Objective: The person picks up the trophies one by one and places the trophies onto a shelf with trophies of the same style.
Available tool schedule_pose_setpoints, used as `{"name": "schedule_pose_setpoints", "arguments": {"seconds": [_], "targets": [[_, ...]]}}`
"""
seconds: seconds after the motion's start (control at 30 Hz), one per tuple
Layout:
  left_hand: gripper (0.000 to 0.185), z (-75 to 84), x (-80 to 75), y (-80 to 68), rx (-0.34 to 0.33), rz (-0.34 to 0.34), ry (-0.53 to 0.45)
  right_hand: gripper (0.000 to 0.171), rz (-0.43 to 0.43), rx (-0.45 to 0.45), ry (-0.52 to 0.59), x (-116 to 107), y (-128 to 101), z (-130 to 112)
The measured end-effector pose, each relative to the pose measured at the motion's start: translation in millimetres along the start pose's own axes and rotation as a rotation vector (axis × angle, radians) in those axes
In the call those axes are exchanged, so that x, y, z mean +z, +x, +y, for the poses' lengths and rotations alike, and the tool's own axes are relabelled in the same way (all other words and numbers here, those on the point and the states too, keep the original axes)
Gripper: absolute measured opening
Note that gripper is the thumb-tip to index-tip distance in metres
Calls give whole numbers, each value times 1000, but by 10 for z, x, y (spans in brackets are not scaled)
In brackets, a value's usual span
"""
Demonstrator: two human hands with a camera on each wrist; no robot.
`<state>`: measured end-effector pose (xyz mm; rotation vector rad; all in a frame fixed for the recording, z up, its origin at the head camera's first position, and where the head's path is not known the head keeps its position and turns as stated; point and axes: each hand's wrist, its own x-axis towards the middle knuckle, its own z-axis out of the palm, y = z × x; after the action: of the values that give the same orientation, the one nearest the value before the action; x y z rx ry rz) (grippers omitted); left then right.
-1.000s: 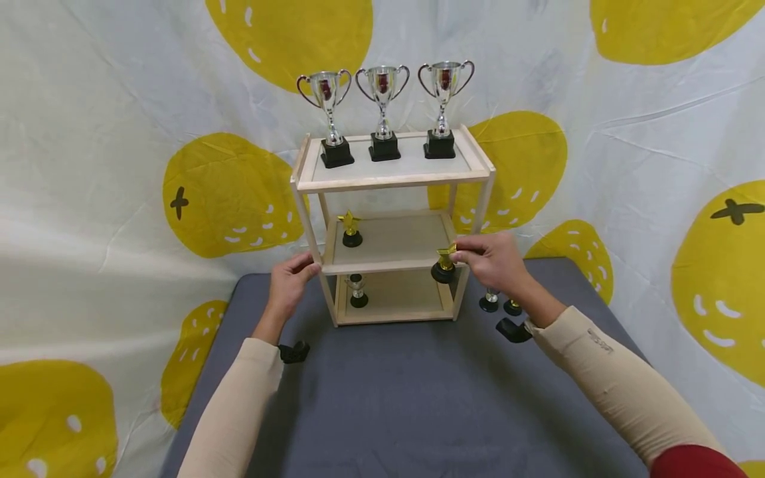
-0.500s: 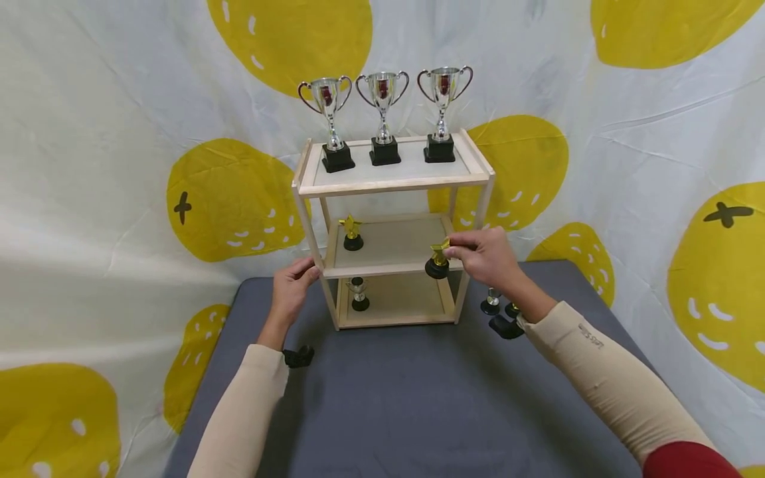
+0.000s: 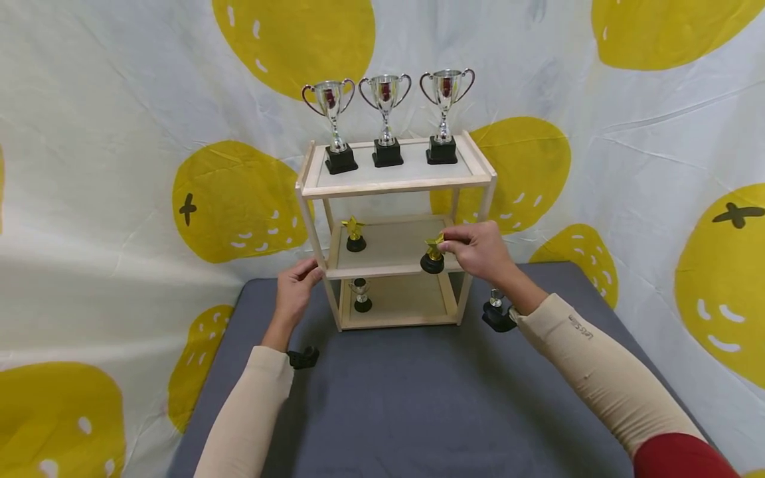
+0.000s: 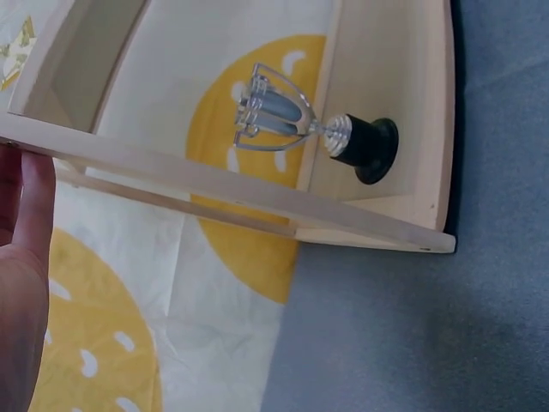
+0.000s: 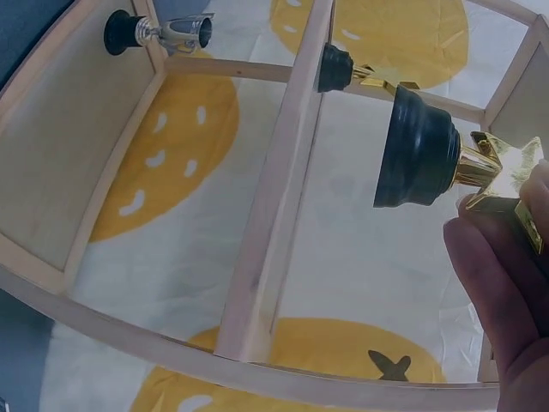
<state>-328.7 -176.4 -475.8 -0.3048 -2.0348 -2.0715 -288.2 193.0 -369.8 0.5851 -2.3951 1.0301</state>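
My right hand [image 3: 480,251] pinches a small gold star trophy [image 3: 432,261] by its star. Its black round base hangs upright in front of the middle shelf's right part, clear of the board. In the right wrist view, thumb and fingers close on the star of this trophy [image 5: 420,154]. My left hand [image 3: 293,290] grips the left front post [image 3: 313,232] of the wooden shelf rack [image 3: 388,189] near middle-shelf height. Another gold star trophy [image 3: 355,238] stands at the middle shelf's left. Below it, on the bottom shelf, stands a small silver cup trophy [image 3: 361,297].
Three large silver cup trophies, left [image 3: 340,156], centre [image 3: 387,151] and right [image 3: 442,147], stand on the top shelf. Right of the rack, a small silver trophy [image 3: 496,299] on the grey-covered table [image 3: 388,398] is partly hidden by the right wrist camera. A patterned cloth hangs behind.
My right hand has carried the gold star trophy leftward and slightly up along the middle shelf's front. My left hand has stayed at the post.
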Motion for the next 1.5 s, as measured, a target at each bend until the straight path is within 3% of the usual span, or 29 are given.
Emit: {"name": "schedule_pose_setpoints", "arguments": {"seconds": [0.4, 0.97, 1.5], "targets": [[35, -1, 11, -40, -7, 19, 23, 8, -11, -50, -37, 70, 87, -35], [35, 30, 34, -42, -19, 20, 60, 8, -42, -23, -30, 150, 234, -114], [34, 23, 30, -64, -17, 20, 32, 10, -95, 6, -28, 202, 382, -163]]}}
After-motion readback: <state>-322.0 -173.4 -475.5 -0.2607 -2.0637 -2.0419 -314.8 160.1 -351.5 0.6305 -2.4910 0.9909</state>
